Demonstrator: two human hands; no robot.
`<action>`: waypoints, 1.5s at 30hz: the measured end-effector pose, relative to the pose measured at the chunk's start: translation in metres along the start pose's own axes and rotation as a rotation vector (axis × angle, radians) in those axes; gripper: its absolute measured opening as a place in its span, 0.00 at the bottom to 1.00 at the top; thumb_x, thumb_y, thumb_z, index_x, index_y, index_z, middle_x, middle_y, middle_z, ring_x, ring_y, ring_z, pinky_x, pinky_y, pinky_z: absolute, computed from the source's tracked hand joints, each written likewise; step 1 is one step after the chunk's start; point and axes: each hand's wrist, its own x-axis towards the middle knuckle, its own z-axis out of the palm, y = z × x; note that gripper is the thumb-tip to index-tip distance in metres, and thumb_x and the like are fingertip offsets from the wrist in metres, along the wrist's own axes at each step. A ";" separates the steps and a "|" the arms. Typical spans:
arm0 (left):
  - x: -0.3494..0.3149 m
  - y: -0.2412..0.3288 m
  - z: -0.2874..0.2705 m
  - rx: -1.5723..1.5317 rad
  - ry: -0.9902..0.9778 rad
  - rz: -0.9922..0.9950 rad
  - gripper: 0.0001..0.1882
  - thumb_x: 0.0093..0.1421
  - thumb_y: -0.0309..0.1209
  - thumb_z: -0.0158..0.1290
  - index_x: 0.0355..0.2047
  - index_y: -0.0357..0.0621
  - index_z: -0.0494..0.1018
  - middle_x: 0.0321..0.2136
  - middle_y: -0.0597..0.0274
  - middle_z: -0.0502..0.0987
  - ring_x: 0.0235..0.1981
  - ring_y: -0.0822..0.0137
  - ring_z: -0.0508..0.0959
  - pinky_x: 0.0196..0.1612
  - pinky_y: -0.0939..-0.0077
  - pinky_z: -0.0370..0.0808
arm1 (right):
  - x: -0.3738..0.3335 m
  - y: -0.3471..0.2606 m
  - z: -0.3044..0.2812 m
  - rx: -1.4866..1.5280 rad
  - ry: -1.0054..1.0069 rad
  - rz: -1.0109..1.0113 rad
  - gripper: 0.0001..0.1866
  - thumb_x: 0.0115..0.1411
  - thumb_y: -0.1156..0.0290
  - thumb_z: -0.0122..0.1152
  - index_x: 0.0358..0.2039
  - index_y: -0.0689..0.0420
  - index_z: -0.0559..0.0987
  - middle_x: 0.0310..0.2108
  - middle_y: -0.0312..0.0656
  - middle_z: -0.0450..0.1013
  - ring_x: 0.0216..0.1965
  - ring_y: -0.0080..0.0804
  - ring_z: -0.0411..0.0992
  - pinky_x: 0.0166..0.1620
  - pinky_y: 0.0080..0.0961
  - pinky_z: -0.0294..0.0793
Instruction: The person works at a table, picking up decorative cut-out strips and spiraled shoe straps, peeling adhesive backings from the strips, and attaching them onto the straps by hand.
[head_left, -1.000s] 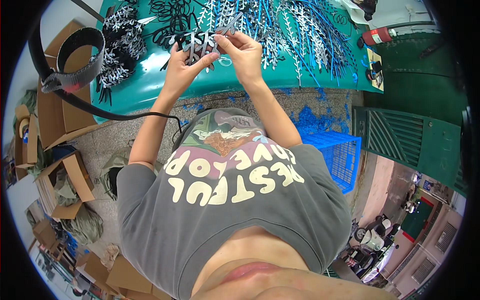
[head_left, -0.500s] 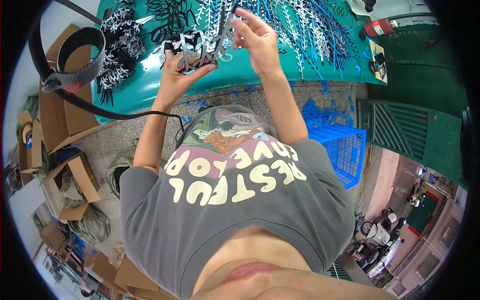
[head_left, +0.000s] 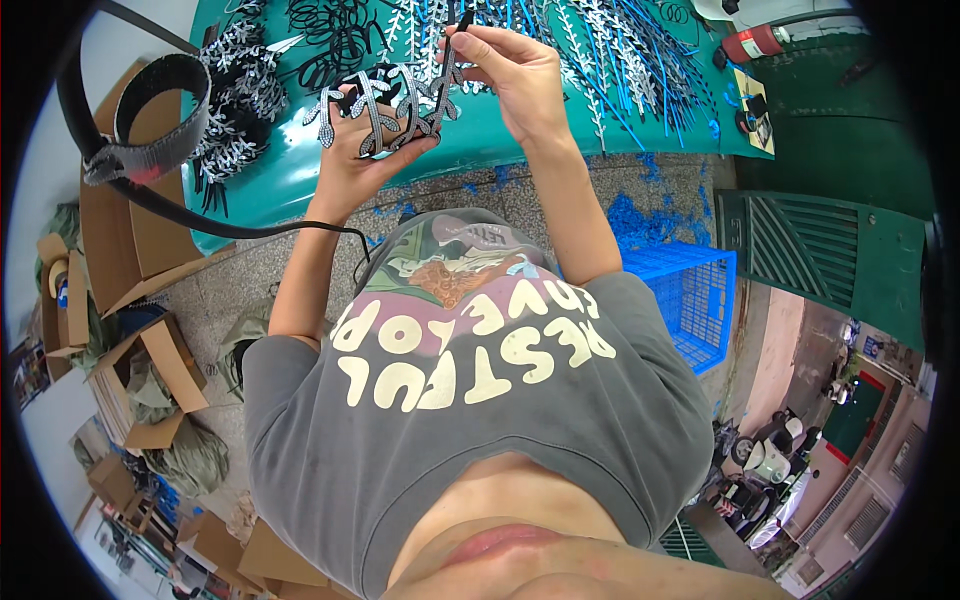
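Note:
A glittering silver-and-black leaf-shaped trim strip [head_left: 373, 112] is coiled in several loops about the fingers of my left hand [head_left: 357, 168]. The left fingers are closed under the loops and partly hidden by them; its thumb lies along the lower edge. Standing up from the right side of the coil is a length of trim with a plain black end [head_left: 457, 32]. My right hand [head_left: 522, 85] pinches that end between thumb and fingertips. Both hands are held over the near part of the green-covered table [head_left: 500, 138].
Bundles of leaf trim [head_left: 235, 115] lie at the table's left; black coils [head_left: 335, 45] and blue-and-white strips [head_left: 630, 75] lie farther back. A black-rimmed ring [head_left: 195, 115] hangs at left. A blue crate [head_left: 690, 300], floor scraps [head_left: 640, 222] and cardboard boxes [head_left: 150, 240] flank me.
My right hand has shifted slightly, its fingers now pinching the strip's black end more plainly. The left hand has turned a little, so the coiled loops show more openly.

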 end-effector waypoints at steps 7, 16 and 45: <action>0.000 0.001 -0.003 0.025 0.033 0.066 0.08 0.44 0.32 0.63 0.23 0.46 0.77 0.24 0.69 0.78 0.29 0.72 0.75 0.57 0.64 0.43 | 0.001 0.004 0.006 0.015 0.017 -0.045 0.09 0.49 0.77 0.64 0.31 0.66 0.79 0.29 0.44 0.76 0.30 0.26 0.75 0.32 0.18 0.76; 0.016 -0.010 -0.001 -0.073 -0.040 0.097 0.08 0.45 0.26 0.62 0.27 0.39 0.77 0.25 0.62 0.78 0.27 0.73 0.76 0.33 0.80 0.70 | 0.015 0.015 -0.002 0.043 0.050 -0.060 0.22 0.49 0.82 0.62 0.46 0.68 0.69 0.30 0.49 0.75 0.30 0.30 0.75 0.35 0.23 0.77; 0.131 -0.090 0.102 -0.814 0.121 -0.782 0.26 0.63 0.46 0.38 0.50 0.38 0.65 0.46 0.56 0.72 0.47 0.67 0.70 0.50 0.72 0.64 | 0.346 -0.061 -0.237 -1.225 -0.035 -0.454 0.31 0.45 0.55 0.65 0.46 0.62 0.71 0.36 0.49 0.74 0.38 0.38 0.72 0.41 0.30 0.71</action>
